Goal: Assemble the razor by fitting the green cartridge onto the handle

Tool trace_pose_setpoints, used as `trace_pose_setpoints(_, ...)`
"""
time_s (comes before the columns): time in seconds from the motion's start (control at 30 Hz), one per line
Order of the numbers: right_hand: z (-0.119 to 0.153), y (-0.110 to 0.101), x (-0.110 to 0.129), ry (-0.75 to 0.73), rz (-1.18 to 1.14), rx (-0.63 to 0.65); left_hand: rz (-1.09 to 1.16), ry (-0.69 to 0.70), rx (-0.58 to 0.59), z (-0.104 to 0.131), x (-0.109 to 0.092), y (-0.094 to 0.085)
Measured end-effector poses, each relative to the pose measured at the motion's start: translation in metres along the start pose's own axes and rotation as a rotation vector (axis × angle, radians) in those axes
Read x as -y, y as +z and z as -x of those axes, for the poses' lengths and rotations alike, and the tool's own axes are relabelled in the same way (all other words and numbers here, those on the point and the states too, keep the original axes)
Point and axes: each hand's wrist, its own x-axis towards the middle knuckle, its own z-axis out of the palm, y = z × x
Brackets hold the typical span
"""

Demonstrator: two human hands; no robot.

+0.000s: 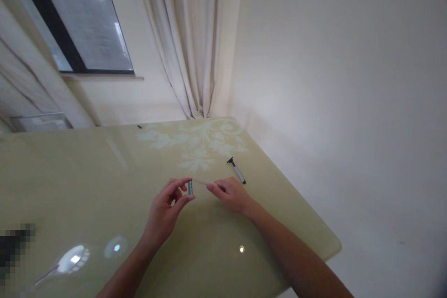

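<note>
Pinched upright between the thumb and fingers of my left hand [166,207] is a small razor cartridge [190,187] with green and dark strips. My right hand [230,193] is closed around one end of a thin pale stick [201,181]; its exact kind is too small to tell. The stick's far tip reaches the top of the cartridge, though I cannot tell whether they touch. Beyond my right hand, a razor [237,171] with a black head and grey handle lies on the table.
The glossy pale green table [87,186] has a white floral pattern and lamp reflections. A small dark object [139,126] lies near its back edge. A white wall [331,102] runs along the right side. Curtains [192,42] and a window [98,18] are behind.
</note>
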Motion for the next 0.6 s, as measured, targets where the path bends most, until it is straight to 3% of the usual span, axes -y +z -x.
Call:
trace_pose_setpoints(0.07, 0.0003, -0.0008, 0.0008, 0.011, -0.009, -0.017, 0.002, 0.002, 0.006, -0.0003, -0.0009, 0.0002)
trace_pose_setpoints(0.2, 0.0017, 0.0002, 0.0028, -0.044, -0.072, 0.07, -0.001, 0.0, -0.001, -0.0005, 0.0007, 0.0)
trace_pose_setpoints(0.4, -0.0001, -0.0002, -0.0013, 0.036, -0.056, -0.018, 0.012, 0.012, -0.003, -0.001, 0.0026, -0.0004)
trace_pose_setpoints(0.53, 0.0004, 0.0016, 0.0017, -0.023, -0.178, 0.083, -0.027, 0.045, 0.005, -0.0009, 0.0004, -0.0005)
trace_pose_setpoints(0.6, 0.0001, 0.002, 0.0022, 0.002, -0.145, 0.072, -0.039, 0.047, -0.004, -0.0007, -0.0001, -0.0005)
